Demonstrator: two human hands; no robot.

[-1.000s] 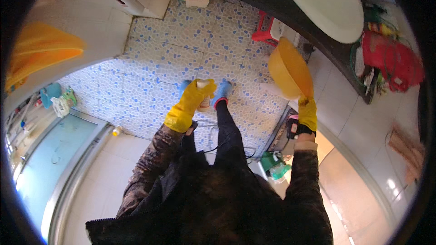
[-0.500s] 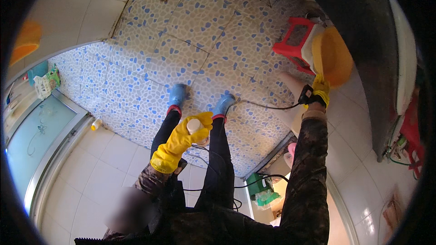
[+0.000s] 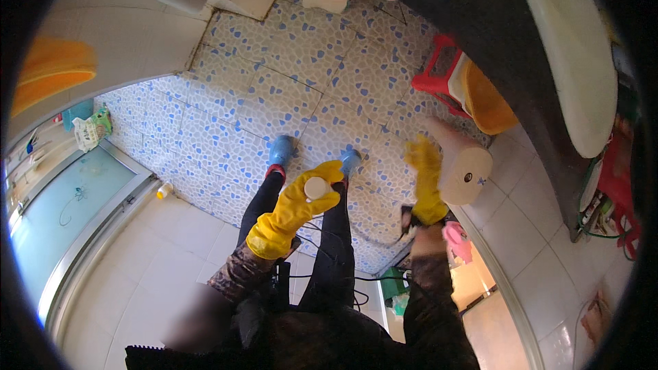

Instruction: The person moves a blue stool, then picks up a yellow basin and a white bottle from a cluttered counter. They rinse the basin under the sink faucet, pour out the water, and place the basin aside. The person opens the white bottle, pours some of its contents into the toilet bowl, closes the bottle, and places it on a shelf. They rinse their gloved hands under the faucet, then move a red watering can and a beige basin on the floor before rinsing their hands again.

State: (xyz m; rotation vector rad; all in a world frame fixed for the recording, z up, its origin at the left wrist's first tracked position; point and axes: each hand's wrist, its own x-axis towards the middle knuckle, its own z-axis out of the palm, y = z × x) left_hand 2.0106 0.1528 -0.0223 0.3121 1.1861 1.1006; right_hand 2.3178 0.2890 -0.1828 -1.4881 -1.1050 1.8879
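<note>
Since the earlier frame, the right hand (image 3: 425, 181) had let go of the orange basin (image 3: 485, 99), now beyond it on the red stool (image 3: 439, 79); fingers spread. The left hand (image 3: 301, 199) gripped a small white bottle (image 3: 316, 188).

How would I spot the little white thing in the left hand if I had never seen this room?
Start at the blue pebble-patterned floor and find the blue shoes in its middle. Just below them, a left hand in a yellow rubber glove has its grip around a small white round object. It is the only pale disc against yellow; the right hand, also gloved, holds nothing like it.
</note>
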